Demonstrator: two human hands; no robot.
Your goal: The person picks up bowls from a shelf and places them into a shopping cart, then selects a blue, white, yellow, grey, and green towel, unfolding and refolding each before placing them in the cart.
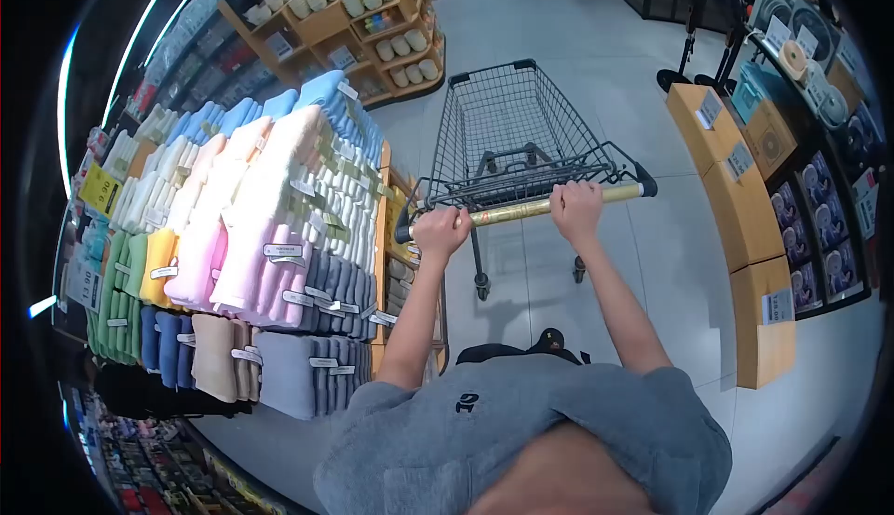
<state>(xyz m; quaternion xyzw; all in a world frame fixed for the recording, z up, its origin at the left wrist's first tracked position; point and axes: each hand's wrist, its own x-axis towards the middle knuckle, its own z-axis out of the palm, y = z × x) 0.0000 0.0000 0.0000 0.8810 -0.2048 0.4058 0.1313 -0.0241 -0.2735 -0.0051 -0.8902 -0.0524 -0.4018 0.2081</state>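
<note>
A dark wire shopping cart [521,110] stands in front of me, its basket showing bare mesh with nothing lying in it. Its yellowish handlebar [512,210] runs across the near side between dark end pieces. Near the bar's left end, my left hand [441,230] is wrapped round it. My right hand [576,208] grips the same bar right of its middle. Both arms reach forward, and the fingers of each hand curl over the bar. Two of the cart's wheels show below the handlebar on the grey tiled floor [531,329].
Stacked folded towels [270,189] in several colours rise close on my left. Beyond them is a wooden shelf unit [400,31] of pale cups or rolls. Wooden display boxes [745,208] and boxed fans [819,208] line the right. Black stands [689,49] rise at back right.
</note>
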